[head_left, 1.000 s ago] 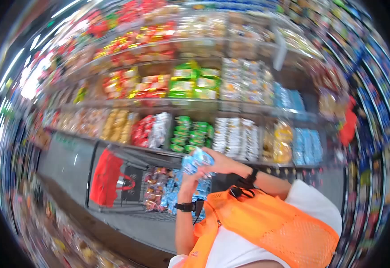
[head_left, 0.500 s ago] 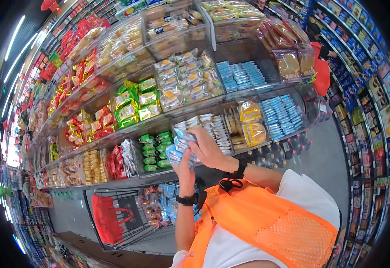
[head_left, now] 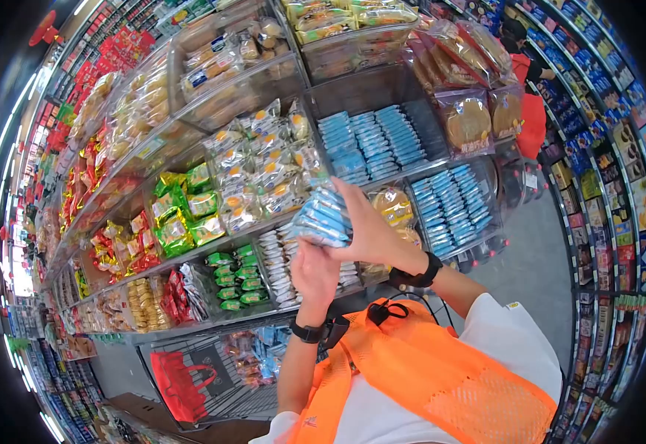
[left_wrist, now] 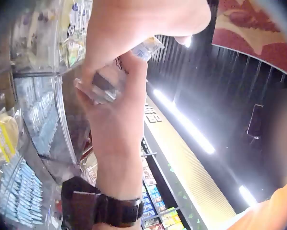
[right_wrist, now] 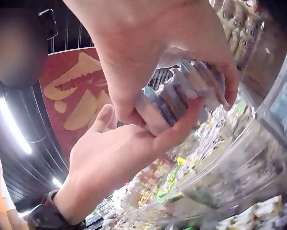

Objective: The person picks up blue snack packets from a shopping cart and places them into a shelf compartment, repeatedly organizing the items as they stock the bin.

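Note:
A bunch of small blue-wrapped snack packets (head_left: 324, 216) is held in both hands, raised in front of the shelf bins. My right hand (head_left: 371, 228) grips the bunch from above and the right, thumb and fingers on either side, as the right wrist view of the packets (right_wrist: 170, 103) shows. From below, my left hand (head_left: 315, 272) holds the same bunch, its fingers along the underside and its thumb (right_wrist: 104, 117) pointing up. Wrapper edges poke out between the hands in the left wrist view, where the right hand (left_wrist: 143, 21) covers much of the bunch.
Matching blue packets (head_left: 371, 140) fill an upper bin, with more blue packets (head_left: 452, 206) in the bin below. Egg-print packets (head_left: 264, 166) and green packets (head_left: 238, 277) lie farther left. Below stands a shopping cart (head_left: 245, 403) with a red bag (head_left: 178, 385) and snacks. Another person (head_left: 526, 70) is at far right.
The view has turned toward the bins with blue packets. Both hands, with the bunch between them, have risen against the shelf, and the cart now appears lower.

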{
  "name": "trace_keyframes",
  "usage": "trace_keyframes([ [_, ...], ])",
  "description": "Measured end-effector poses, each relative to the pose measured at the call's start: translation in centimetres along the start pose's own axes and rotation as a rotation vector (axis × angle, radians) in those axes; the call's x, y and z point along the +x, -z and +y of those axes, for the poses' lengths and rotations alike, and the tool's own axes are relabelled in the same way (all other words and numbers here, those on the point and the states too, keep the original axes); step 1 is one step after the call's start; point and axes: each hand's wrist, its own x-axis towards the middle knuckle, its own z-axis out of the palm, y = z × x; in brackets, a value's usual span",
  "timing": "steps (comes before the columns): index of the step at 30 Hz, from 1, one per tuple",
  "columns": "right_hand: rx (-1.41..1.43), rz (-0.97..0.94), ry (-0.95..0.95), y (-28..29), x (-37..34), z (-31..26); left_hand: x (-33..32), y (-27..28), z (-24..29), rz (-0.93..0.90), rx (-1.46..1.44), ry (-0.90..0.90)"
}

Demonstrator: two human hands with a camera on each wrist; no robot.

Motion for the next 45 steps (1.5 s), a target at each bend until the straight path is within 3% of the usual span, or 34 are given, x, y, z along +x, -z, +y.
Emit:
trace_keyframes([
  [3,0.005,-0.008,-0.076,3.9,1.3,2.2,3.4,-0.1,-2.3,-0.083,0.158,0.028],
  [4,-0.006,0.037,-0.044,5.3,1.7,3.3,4.6,-0.9,-2.3,0.054,0.293,0.146],
  [7,-0.107,0.211,0.01,9.7,3.8,7.5,11.4,-2.3,-0.4,-0.324,1.335,0.041],
  [10,-0.31,0.327,-0.126,13.2,4.9,10.4,18.2,-3.3,-0.7,-0.718,1.802,-0.117],
  [13,-0.46,0.309,-0.18,14.3,5.0,12.5,24.0,-2.2,-3.3,-0.966,2.275,0.039],
  [16,-0.508,0.283,-0.16,14.4,4.6,13.1,27.1,0.1,-7.4,-1.07,2.396,0.271],
  [20,-0.51,0.165,-0.236,15.6,5.3,13.0,29.0,1.4,-11.0,-1.132,2.732,0.362],
  [23,-0.537,0.061,-0.2,17.0,7.1,13.1,29.0,1.3,-12.7,-1.067,2.742,0.513],
  [24,-0.544,0.015,-0.19,17.6,8.1,12.5,29.1,2.9,-13.6,-1.089,2.76,0.432],
  [27,-0.685,-0.203,-0.182,18.2,10.6,11.6,30.3,8.3,-16.5,-0.876,2.752,0.299],
  [28,-0.77,-0.322,-0.175,18.3,11.3,11.7,31.0,8.7,-17.0,-0.827,2.662,0.397],
  [31,-0.943,-0.578,-0.096,16.9,11.6,13.4,30.7,6.4,-14.1,-1.171,2.659,0.107],
  [32,-0.944,-0.637,-0.091,16.4,11.7,13.5,31.1,5.8,-14.0,-0.973,2.636,0.188],
  [35,-0.839,-0.761,-0.039,15.5,12.4,14.9,32.8,4.3,-11.7,-1.354,2.623,0.011],
  [36,-0.789,-0.791,-0.017,15.4,12.9,15.5,33.1,2.9,-11.6,-1.259,2.641,0.14],
  [39,-0.607,-0.949,-0.175,14.4,15.2,16.6,34.0,3.6,-10.6,-1.254,2.61,0.289],
  [42,-0.525,-1.055,-0.277,13.5,16.3,17.5,34.2,2.7,-9.0,-1.385,2.568,0.352],
  [45,-0.434,-1.13,-0.258,12.3,17.0,19.8,34.5,2.6,-8.8,-1.462,2.635,0.259],
])
